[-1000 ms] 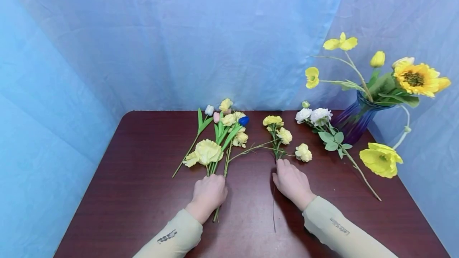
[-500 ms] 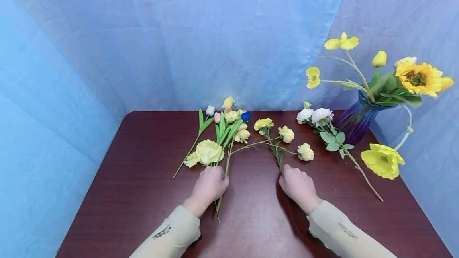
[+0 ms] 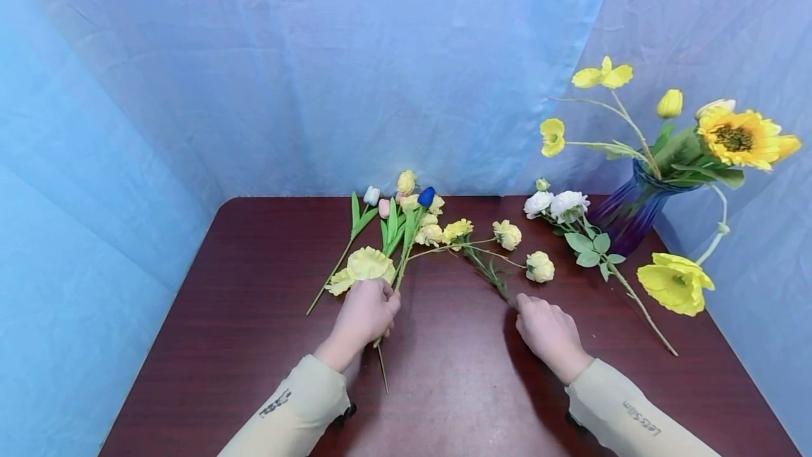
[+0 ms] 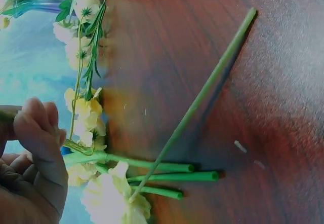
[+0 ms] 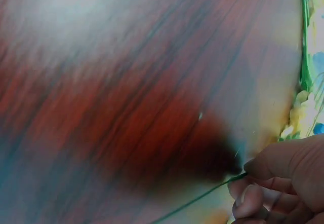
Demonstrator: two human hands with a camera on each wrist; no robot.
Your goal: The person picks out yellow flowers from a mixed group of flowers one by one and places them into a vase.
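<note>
My left hand [image 3: 364, 312] pinches a green stem just right of a pale yellow poppy [image 3: 370, 264]. That stem seems to lead to a branching spray of pale yellow roses [image 3: 539, 267]. A blue tulip [image 3: 426, 197] stands right above the hand; I cannot tell whether its stem is in the grip too. In the left wrist view the left hand's [image 4: 38, 168] fingers are curled around the stem. My right hand [image 3: 548, 330] pinches the thin stem [image 5: 202, 198] of a yellow carnation [image 3: 458, 231], whose head lies to the left against the rose spray.
A blue-purple glass vase [image 3: 628, 210] holding a sunflower [image 3: 736, 138] and yellow poppies stands at the right. White roses [image 3: 569, 206] lie before it. A white tulip [image 3: 372, 195] and pink tulip [image 3: 384, 208] lie at the left on the dark red table [image 3: 254, 358].
My right hand has moved right and nearer, swinging the carnation's head leftward. The left hand has shifted slightly up and left with its stem, and the blue tulip's head has risen.
</note>
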